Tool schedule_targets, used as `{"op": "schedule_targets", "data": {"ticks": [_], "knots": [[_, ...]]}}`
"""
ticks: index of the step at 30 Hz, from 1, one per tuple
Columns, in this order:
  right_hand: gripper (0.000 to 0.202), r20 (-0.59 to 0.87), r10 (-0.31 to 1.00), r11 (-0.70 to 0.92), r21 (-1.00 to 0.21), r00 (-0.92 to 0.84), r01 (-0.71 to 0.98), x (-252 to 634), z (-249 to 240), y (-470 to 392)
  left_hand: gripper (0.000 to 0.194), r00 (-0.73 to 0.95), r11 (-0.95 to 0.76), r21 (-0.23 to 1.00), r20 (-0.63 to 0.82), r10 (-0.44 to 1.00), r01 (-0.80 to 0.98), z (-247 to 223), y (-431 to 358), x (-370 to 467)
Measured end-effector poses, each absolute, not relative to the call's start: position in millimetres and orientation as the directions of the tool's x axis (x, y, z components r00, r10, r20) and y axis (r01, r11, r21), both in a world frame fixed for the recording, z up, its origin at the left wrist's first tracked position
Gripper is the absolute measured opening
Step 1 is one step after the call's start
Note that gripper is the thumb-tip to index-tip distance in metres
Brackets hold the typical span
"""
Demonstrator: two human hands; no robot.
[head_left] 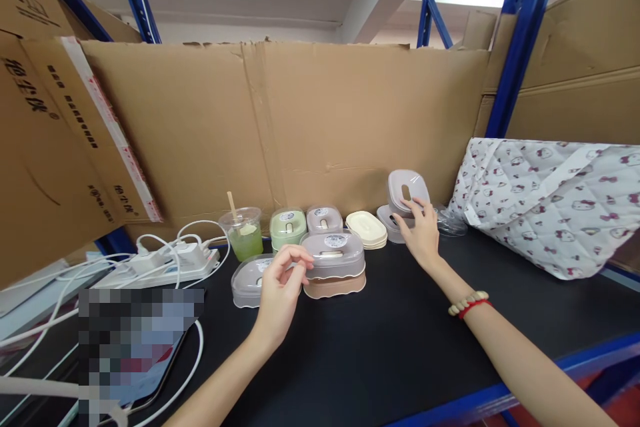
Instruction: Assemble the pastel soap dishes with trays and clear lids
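Note:
On the right, my right hand (pixel 421 230) has its fingers on a pale clear-topped box (pixel 407 185), tilted up above another clear box (pixel 390 223). My left hand (pixel 286 278) is curled, thumb near the fingertips, just in front of a stack with a grey box (pixel 334 255) on top and a brown one (pixel 335 285) below. Whether it holds anything small is hard to tell. Left of it lies another grey box (pixel 247 287). Behind are a green box (pixel 289 227), a pinkish box (pixel 324 219) and a stack of cream lids (pixel 367 229).
A cup of green drink (pixel 246 240) stands back left, near a power strip (pixel 160 270) with white cables. A blurred phone or tablet (pixel 145 347) lies front left. Clear plastic (pixel 453 221) and a quilted bag (pixel 550 200) are at right. Cardboard (pixel 320 127) walls the back.

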State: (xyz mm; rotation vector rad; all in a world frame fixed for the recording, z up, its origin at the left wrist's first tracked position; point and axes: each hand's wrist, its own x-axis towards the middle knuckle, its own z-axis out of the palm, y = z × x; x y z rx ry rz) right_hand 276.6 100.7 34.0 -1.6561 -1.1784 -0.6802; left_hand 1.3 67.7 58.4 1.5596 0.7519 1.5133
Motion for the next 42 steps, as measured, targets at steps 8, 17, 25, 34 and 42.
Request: {"op": "schedule_targets", "data": {"ticks": [8, 17, 25, 34, 42], "knots": [[0.03, 0.963, 0.001, 0.455, 0.239, -0.269, 0.858, 190.0, 46.5, 69.2, 0.058, 0.237, -0.387, 0.874, 0.459, 0.856, -0.294, 48.3, 67.5, 0.1], [0.028, 0.953, 0.173, 0.571, 0.11, -0.25, 0.814, 194.3, 36.9, 76.2, 0.041, -0.037, -0.175, 0.931, 0.172, 0.984, -0.321, 56.7, 72.6, 0.3], [0.037, 0.531, 0.845, 0.132, -0.094, -0.063, 0.987, 257.1, 14.4, 108.2, 0.037, 0.096, -0.05, 0.924, 0.093, 0.991, -0.379, 62.5, 68.1, 0.3], [0.02, 0.633, 0.771, 0.178, -0.111, -0.068, 0.978, 264.4, 17.1, 111.2, 0.037, 0.196, 0.041, 0.921, 0.039, 0.98, -0.388, 65.4, 69.2, 0.2], [0.023, 0.998, -0.013, 0.32, 0.058, -0.057, 0.946, 204.8, 48.1, 75.3, 0.037, 0.23, 0.143, 0.877, -0.039, 0.972, -0.458, 67.5, 59.2, 4.6]]}}
